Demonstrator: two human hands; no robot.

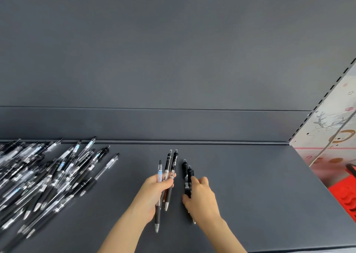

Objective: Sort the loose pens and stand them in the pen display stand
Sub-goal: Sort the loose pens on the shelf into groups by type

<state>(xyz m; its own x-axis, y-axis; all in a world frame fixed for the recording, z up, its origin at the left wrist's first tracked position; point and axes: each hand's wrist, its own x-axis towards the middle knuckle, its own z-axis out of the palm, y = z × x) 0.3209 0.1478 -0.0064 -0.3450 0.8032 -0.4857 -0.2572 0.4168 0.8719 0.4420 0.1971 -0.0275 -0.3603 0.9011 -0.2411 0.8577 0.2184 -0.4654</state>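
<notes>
A heap of several loose pens, black and clear, lies on the left of the dark grey shelf. My left hand grips three pens in a fan, clicker ends pointing away from me and tips toward me. Just to its right, my right hand holds two black pens low over the shelf surface, its fingers curled round them. No pen display stand is in view.
The shelf's grey back panel rises behind the pens. A slotted upright bounds the shelf on the right. Beyond it are a patterned pale floor and a red basket.
</notes>
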